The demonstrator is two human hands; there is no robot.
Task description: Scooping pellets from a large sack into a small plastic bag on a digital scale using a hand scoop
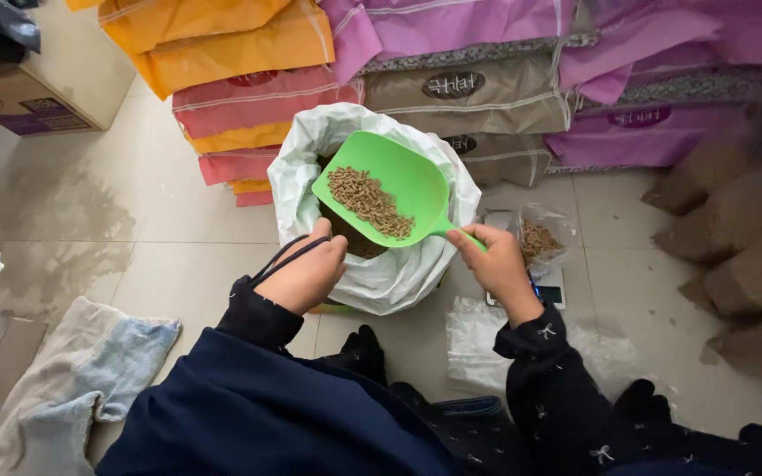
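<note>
My right hand (497, 264) grips the handle of a green plastic scoop (399, 176) that carries a small heap of brown pellets (369, 202). The scoop hangs over the mouth of an open white sack (381, 278) filled with the same pellets. My left hand (306, 271) rests against the sack's near rim, just under the scoop's edge, with a black cord looped over the wrist. To the right, a small clear bag (541, 240) with some pellets stands on a flat scale (547, 294).
Stacked feed sacks in orange, red, pink and tan (451, 88) line the back. Brown paper bags (743, 264) lie at the right. A cardboard box (46, 88) sits top left, folded cloth (72, 370) bottom left, and clear plastic bags (474, 339) by my knees.
</note>
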